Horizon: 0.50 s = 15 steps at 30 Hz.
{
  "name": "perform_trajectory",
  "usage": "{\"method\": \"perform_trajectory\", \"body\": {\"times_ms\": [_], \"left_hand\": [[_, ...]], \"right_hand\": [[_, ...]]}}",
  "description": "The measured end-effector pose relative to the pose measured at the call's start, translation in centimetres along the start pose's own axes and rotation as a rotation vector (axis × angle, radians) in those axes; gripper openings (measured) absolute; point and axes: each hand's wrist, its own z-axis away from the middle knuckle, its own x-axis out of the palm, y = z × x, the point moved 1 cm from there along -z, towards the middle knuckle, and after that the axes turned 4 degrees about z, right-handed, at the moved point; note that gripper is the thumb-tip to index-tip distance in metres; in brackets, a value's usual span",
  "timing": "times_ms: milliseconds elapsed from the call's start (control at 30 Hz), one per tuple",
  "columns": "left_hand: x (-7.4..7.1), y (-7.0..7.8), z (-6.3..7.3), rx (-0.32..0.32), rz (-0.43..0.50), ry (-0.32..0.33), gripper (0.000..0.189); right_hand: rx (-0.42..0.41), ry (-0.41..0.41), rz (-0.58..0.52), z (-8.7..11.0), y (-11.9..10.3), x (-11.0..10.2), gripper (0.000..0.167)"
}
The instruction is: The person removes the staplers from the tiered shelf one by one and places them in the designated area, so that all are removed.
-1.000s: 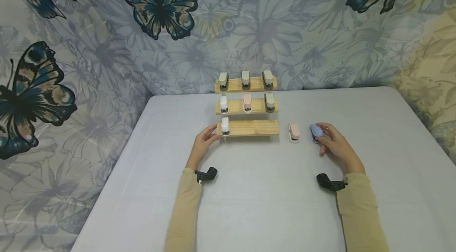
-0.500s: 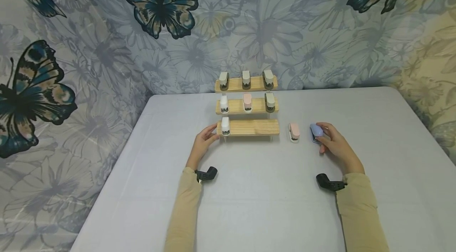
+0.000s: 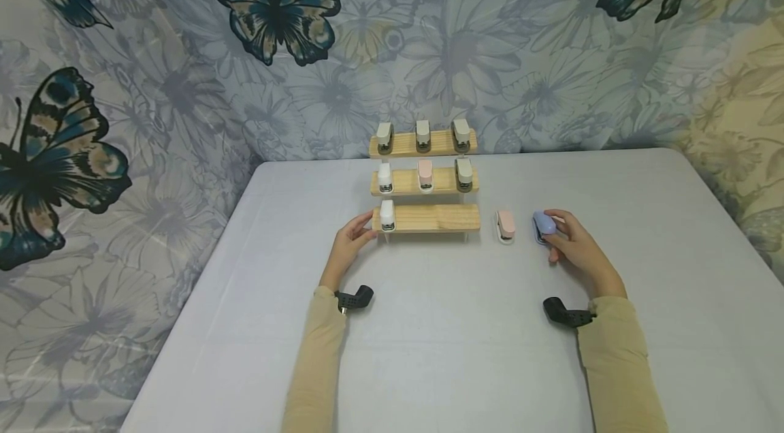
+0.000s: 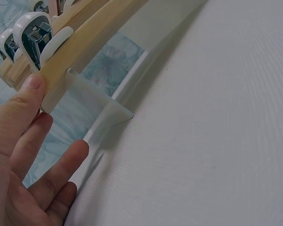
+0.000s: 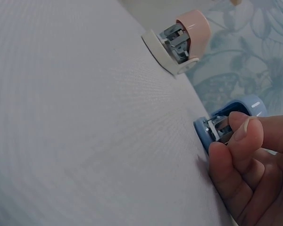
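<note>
My right hand (image 3: pixel 576 246) holds a small blue stapler (image 3: pixel 544 223) on the white table, right of the shelf. In the right wrist view, thumb and fingers close around the blue stapler (image 5: pixel 205 132) near its metal front. A pink stapler (image 3: pixel 505 226) with a white base stands just left of it. With thumb and index finger, my left hand (image 3: pixel 350 246) pinches the left end of the lowest board of a three-tier wooden shelf (image 3: pixel 437 219). The left wrist view has the thumb on the board's end (image 4: pixel 61 84), other fingers spread below. Beside that thumb sits a white stapler (image 4: pixel 34 37).
The middle tier carries a white, a pink (image 3: pixel 425 175) and a greyish stapler (image 3: pixel 463 175). Three pale staplers with dark bases, one in the centre (image 3: pixel 422 137), line the top tier. Clear supports (image 4: pixel 99 99) hold up the lowest board. A butterfly-patterned cloth (image 3: pixel 343 92) hangs behind the table.
</note>
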Motion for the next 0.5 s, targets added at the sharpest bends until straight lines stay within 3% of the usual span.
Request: {"method": "perform_trajectory", "body": {"times_ms": [500], "left_hand": [[-0.02,0.1,0.08,-0.005,0.019,-0.004,0.049]], "right_hand": [[0.004,-0.025,-0.004,0.1,-0.35,-0.13,0.052]]}}
